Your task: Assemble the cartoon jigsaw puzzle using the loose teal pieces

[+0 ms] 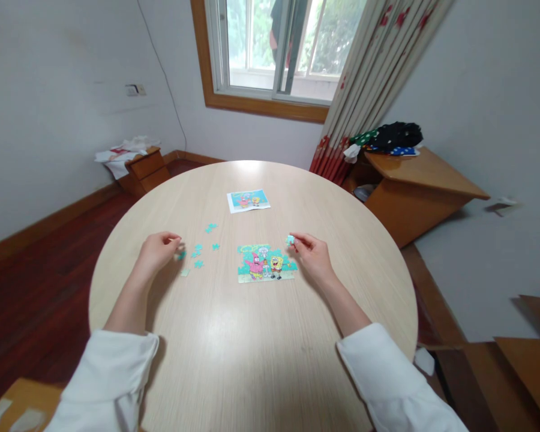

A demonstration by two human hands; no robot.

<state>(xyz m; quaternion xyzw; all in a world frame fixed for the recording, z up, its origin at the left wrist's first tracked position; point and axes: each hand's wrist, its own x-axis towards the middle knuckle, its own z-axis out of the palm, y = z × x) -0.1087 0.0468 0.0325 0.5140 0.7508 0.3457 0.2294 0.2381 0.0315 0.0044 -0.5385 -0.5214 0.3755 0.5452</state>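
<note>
On a desk (pixel 243 360), the right hand (pixel 314 252) pinches a jigsaw piece (pixel 290 240) at a part-built SpongeBob puzzle's (pixel 264 267) two o'clock. At nine o'clock, the left hand (pixel 158 249) is beside loose pieces (pixel 198 264), its grip unclear.

Left sleeve (pixel 101 378): white, wide-cuffed, lower left
Right sleeve (pixel 387 375): white, wide-cuffed, lower right
Left hand (pixel 158 249): bare
Right hand (pixel 314 255): bare

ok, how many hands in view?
2: the left hand beside the loose pieces, and the right hand pinching a puzzle piece near the right side of the partly assembled puzzle. Neither hand is hidden.
</note>
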